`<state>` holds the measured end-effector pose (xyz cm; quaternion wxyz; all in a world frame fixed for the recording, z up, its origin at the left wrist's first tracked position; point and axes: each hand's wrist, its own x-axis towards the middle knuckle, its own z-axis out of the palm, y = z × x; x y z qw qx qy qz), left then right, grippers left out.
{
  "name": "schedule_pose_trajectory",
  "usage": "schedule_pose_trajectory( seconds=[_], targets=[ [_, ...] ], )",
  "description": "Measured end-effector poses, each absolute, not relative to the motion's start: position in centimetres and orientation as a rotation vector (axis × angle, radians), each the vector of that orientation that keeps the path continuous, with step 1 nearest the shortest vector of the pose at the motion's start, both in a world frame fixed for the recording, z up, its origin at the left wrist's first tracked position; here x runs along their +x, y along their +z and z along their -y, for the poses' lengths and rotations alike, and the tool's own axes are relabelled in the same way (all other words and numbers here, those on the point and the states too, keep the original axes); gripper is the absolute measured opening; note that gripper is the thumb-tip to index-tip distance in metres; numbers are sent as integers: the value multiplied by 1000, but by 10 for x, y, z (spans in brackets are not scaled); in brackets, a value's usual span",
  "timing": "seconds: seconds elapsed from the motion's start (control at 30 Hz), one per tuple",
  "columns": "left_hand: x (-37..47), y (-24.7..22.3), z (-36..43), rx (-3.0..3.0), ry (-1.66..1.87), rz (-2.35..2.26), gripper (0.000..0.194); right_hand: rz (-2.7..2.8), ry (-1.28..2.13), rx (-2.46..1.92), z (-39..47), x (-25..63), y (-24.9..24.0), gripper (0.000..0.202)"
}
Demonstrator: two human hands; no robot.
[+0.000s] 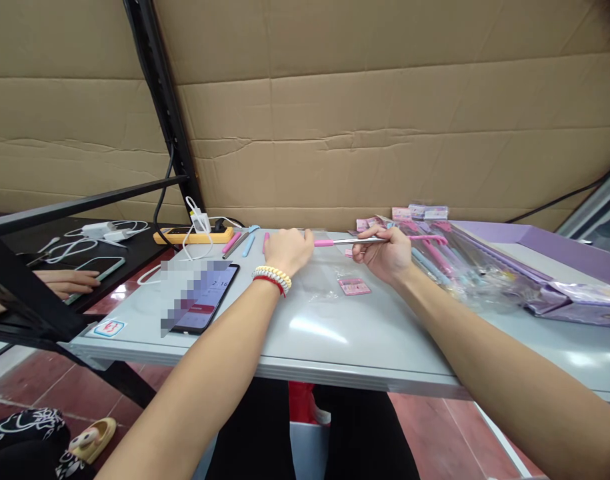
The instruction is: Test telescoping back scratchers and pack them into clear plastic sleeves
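Note:
A pink telescopic back scratcher point(325, 243) with a silver shaft lies level across both hands, its curved pink end pointing right. My left hand point(289, 250) is closed around the grip, just above the table. Around the silver shaft the fingers of my right hand point(385, 250) are closed, near the pink end. Below and between the hands lie a clear plastic bag point(312, 277) and a small pink printed card point(355, 287). To the left of my left hand are a loose pink stick point(231, 242) and a light blue one point(249, 245).
A phone point(215, 300) lies left on the grey table point(325, 353), before a yellow power strip point(175, 235). Bagged, carded scratchers point(439, 260) lie right, beside an open purple box point(499, 233). Another person's hand point(75, 283) rests by a phone at a black table.

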<state>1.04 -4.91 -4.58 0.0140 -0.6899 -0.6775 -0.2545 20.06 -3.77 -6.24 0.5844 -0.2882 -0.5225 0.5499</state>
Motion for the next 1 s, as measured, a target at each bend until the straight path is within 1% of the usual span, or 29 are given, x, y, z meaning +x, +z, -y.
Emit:
schedule_pose_trajectory(
  seconds=[0.2,0.33,0.47,0.57,0.67,0.73,1.0],
  targets=[
    [15,-51,49,-2325,-832,2014,68,1265,1239,-687,39,192,-64,21],
    [17,-55,51,-2487,-806,1873,68,1294,1248,-759,38,190,-64,20],
    [21,-58,52,-2633,-782,1697,62,1271,1284,-858,41,185,-63,18],
    [16,-58,47,-2546,-814,1759,56,1225,1281,-837,43,187,-58,25],
    [6,-58,41,-2427,-768,1819,35,1177,1225,-752,43,196,-51,34],
    [0,-59,37,-2384,-732,1816,24,1170,1184,-723,42,200,-49,36],
    [-18,-63,29,-2191,-666,1937,21,1168,968,-849,35,203,-55,33]
  ],
)
